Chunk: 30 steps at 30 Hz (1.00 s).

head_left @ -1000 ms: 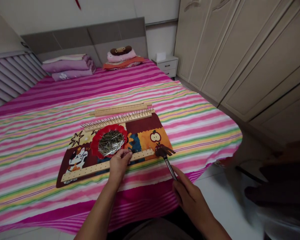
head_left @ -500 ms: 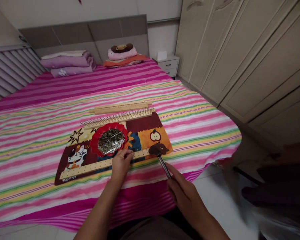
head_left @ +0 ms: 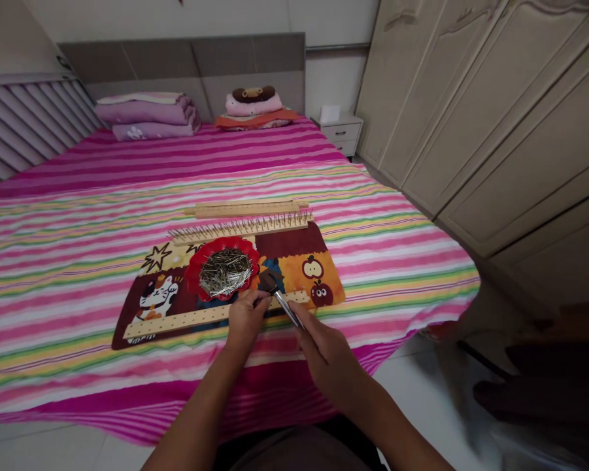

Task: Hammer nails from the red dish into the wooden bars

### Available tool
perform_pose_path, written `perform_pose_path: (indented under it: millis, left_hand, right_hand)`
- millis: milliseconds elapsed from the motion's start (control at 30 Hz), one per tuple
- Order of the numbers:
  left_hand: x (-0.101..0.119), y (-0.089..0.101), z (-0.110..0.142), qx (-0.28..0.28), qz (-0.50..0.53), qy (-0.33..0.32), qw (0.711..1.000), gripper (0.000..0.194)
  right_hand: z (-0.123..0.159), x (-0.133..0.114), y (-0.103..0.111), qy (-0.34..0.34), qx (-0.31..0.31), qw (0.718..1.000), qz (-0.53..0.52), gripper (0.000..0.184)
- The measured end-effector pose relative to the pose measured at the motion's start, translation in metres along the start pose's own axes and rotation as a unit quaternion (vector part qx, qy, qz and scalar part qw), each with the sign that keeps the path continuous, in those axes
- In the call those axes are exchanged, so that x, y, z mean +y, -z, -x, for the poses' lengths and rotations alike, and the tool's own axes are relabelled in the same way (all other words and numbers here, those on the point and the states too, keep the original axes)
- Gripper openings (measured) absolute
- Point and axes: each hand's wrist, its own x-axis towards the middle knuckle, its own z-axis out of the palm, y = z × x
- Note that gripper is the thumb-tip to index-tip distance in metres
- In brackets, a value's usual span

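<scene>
My right hand (head_left: 326, 347) is wrapped round the metal handle of a hammer (head_left: 288, 307), whose dark head is beside my left fingertips. My left hand (head_left: 248, 317) rests over a pale wooden strip (head_left: 186, 320) dotted with holes, thumb and finger pinched together. Whatever is between those fingers is too small to make out. Just beyond them sits a red scalloped bowl (head_left: 192, 278) full of loose nails (head_left: 225, 271). The strip and bowl lie on a patterned mat (head_left: 294, 245) with a cat and apples on it.
Behind the bowl lies a wooden strip with rows of upright nails (head_left: 240, 229). More wooden strips (head_left: 248, 209) lie farther back on the striped bedspread (head_left: 397, 242). Folded bedding (head_left: 147, 118) is by the headboard; a wardrobe (head_left: 451, 118) stands to the right.
The hammer head has swung left, from over the strip's right end to beside my left fingertips. My left hand stays pinched at the strip. The whole view has shifted slightly.
</scene>
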Motion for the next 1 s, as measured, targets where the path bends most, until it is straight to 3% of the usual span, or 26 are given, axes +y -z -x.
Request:
perform_pose_path:
  millis: [167,433,567,667,767,867,1000]
  left_hand:
    - [-0.005,-0.001,-0.001,-0.002,-0.021,-0.002,1.0,0.012]
    - [-0.002,0.0,0.001,-0.017,-0.032,-0.004,0.999,0.011]
    - [-0.004,0.027,-0.002,0.022,-0.091,-0.02,0.995,0.017]
    - [-0.009,0.056,-0.017,0.053,-0.213,-0.012,0.975,0.021]
    - [-0.012,0.075,-0.036,-0.03,-0.338,0.037,0.94,0.022]
    - [-0.011,0.077,-0.05,-0.118,-0.394,0.065,0.909,0.022]
    - [-0.011,0.072,-0.053,-0.118,-0.417,0.047,0.9,0.025]
  right_hand:
    - [-0.004,0.002,-0.001,-0.002,-0.024,1.0,0.008,0.048]
    - [0.02,-0.006,0.01,-0.072,0.055,0.995,-0.033,0.046]
    - [0.04,0.005,0.012,-0.144,0.075,0.982,-0.095,0.046]
    - [0.051,0.015,0.01,-0.156,0.1,0.974,-0.133,0.046]
    - [0.054,0.021,0.009,-0.149,0.124,0.968,-0.157,0.046]
    - [0.054,0.023,0.009,-0.151,0.134,0.967,-0.158,0.045]
    - [0.055,0.021,0.012,-0.157,0.122,0.969,-0.147,0.045]
